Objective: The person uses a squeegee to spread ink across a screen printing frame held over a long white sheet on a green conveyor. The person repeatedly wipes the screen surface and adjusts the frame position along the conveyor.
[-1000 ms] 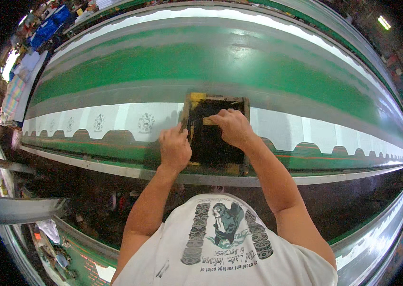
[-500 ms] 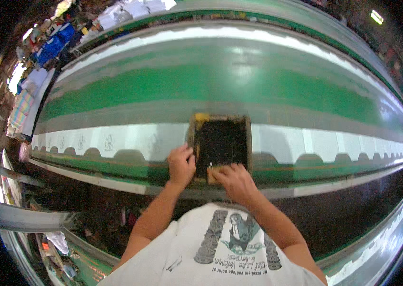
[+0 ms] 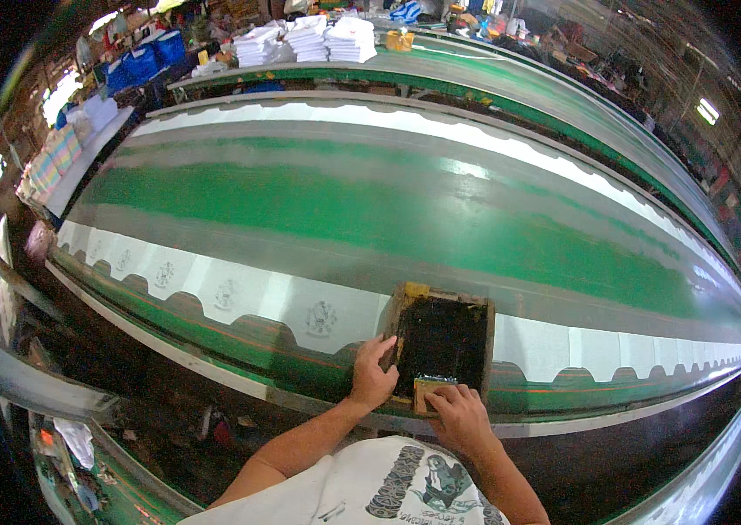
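Note:
A small wood-edged printing screen [image 3: 440, 337] coated in black ink lies over a row of white fabric pieces [image 3: 537, 346] on the long green table [image 3: 326, 223], a yellow patch at its far edge. My left hand [image 3: 375, 372] grips the screen's left side. My right hand [image 3: 462, 416] is closed on a wooden squeegee [image 3: 431, 394] at the screen's near end. To the left, several pieces carry small dark printed emblems [image 3: 320, 318].
Parallel long tables [image 3: 467, 66] lie beyond and behind me. Stacks of white cloth [image 3: 348, 39], blue bundles [image 3: 143, 61] and a striped cloth pile [image 3: 55, 162] are at the far left and back. A metal rail [image 3: 38, 376] runs at lower left.
My right hand with the squeegee has moved from the screen's far part to its near end. My left hand stays at the left edge. The view has tilted up, showing more background.

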Demonstrator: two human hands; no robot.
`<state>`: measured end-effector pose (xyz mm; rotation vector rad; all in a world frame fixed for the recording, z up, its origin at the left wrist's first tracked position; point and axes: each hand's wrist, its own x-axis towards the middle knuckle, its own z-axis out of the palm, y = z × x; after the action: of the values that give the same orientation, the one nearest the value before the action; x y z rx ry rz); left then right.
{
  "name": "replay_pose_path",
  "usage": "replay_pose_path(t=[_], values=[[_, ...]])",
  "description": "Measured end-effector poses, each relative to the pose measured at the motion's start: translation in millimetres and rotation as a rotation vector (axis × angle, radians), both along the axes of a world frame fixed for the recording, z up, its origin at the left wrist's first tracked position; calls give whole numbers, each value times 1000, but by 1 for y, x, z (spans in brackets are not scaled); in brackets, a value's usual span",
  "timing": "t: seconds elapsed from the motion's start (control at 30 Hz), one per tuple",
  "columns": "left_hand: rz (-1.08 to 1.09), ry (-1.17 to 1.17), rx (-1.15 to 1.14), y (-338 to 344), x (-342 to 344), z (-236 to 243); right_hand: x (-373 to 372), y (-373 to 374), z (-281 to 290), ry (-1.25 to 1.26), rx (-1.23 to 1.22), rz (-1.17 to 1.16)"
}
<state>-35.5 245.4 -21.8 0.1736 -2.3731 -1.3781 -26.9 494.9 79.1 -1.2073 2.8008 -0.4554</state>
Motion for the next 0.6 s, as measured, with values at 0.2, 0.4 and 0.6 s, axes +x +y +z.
replay_pose_path(t=[0.2,0.4,0.6], values=[[5,-13,67,2,-3,-3,11,5,7,-25,-25,-18],[-20,-73,94,-3,-2,-11,21,34,-6,128,-383,-397],[-16,-48,214,16,-11,13,15,89,-24,-232,-660,-566]])
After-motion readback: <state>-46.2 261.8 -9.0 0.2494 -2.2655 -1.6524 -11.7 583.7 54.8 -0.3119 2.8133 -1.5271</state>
